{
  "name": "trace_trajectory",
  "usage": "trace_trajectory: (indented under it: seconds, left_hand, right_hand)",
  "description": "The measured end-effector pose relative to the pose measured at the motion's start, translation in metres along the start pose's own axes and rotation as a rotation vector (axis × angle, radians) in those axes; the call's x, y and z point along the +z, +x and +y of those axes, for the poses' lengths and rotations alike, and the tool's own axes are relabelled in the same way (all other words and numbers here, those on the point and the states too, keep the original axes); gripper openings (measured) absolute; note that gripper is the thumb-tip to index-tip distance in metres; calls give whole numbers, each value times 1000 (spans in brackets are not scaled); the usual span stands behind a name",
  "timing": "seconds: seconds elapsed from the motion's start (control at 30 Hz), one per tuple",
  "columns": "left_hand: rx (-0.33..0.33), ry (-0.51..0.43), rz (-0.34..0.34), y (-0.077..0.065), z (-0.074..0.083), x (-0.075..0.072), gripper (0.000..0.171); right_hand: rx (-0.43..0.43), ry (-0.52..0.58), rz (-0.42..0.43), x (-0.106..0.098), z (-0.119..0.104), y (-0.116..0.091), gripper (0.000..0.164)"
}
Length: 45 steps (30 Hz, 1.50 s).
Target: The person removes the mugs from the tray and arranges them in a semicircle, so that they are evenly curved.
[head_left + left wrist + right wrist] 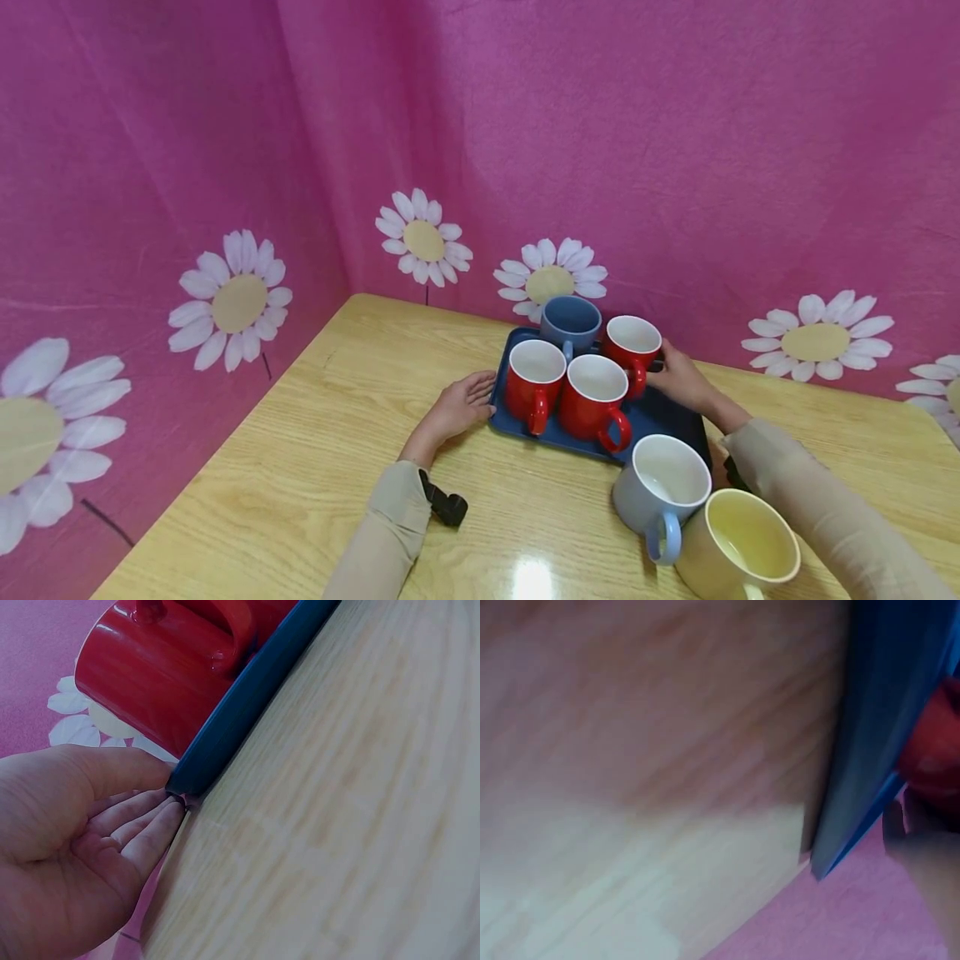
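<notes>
A dark blue tray point(658, 417) lies on the wooden table with a blue mug point(572, 321) and three red mugs on it. My left hand point(459, 408) is at the tray's left edge. In the left wrist view its thumb point(139, 769) meets the tray rim point(225, 731) from above, fingers against the underside. My right hand point(686, 379) grips the back right red mug point(628, 350) at its right side. In the right wrist view, that red mug point(934, 754) and the hand are partly cut off and blurred. Two other red mugs point(531, 387) point(588, 408) stand along the tray's near left side.
A grey mug with a light blue handle point(641, 492) stands by the tray's near right corner. Beside it is a yellow mug point(720, 554), close to my right forearm. A pink curtain with daisies point(637, 150) hangs behind the wooden table point(300, 467).
</notes>
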<state>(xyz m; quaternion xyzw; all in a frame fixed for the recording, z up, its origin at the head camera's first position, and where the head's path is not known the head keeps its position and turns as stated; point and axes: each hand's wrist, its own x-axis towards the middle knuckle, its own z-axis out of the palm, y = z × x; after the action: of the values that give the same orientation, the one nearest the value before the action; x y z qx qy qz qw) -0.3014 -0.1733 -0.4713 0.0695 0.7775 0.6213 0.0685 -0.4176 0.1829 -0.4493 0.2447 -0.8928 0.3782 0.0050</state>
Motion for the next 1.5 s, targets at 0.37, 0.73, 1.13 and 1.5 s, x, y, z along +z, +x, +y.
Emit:
trace_trajectory:
  seconds: [0.37, 0.73, 1.13, 1.5]
  left_hand:
    - [6, -9, -7, 0, -2, 0, 61]
    - [-13, 2, -5, -2, -3, 1, 61]
    - [0, -3, -12, 0, -5, -1, 61]
    - [0, 2, -10, 0, -1, -1, 61]
  right_hand:
    - [-31, 112, -228, -21, 16, 1, 68]
    - [12, 168, -169, -11, 20, -8, 74]
    - [-56, 101, -67, -9, 17, -10, 64]
    - [-9, 165, -186, -19, 14, -8, 61]
